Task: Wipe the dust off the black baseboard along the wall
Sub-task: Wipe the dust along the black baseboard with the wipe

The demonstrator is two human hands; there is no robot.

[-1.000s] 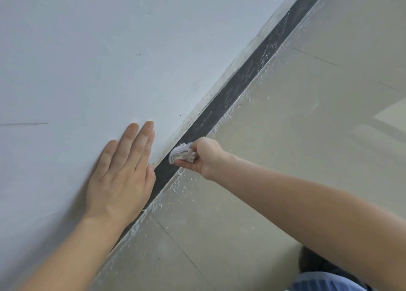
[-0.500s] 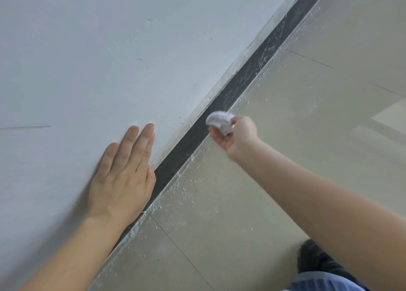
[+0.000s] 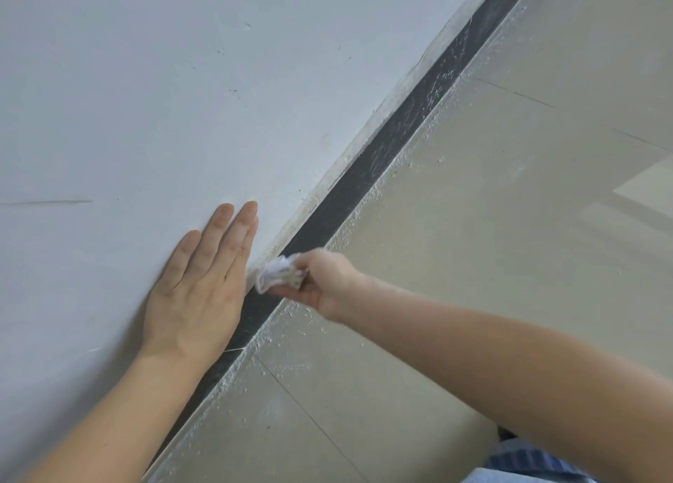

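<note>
The black baseboard (image 3: 378, 165) runs diagonally from lower left to upper right between the wall and the floor. Its far stretch is streaked with white dust; the part near my hands looks darker. My right hand (image 3: 324, 282) is closed around a crumpled white cloth (image 3: 278, 275) and presses it against the baseboard. My left hand (image 3: 200, 285) lies flat on the wall just left of the cloth, fingers together and straight, holding nothing.
The pale grey wall (image 3: 145, 100) fills the left side. Beige floor tiles (image 3: 510, 227) with thin joints fill the right, with white dust crumbs along the baseboard's foot. A blue striped garment (image 3: 528, 464) shows at the bottom right.
My right hand with the cloth slid up along the baseboard, then came back down next to my left hand. My left hand has stayed on the wall.
</note>
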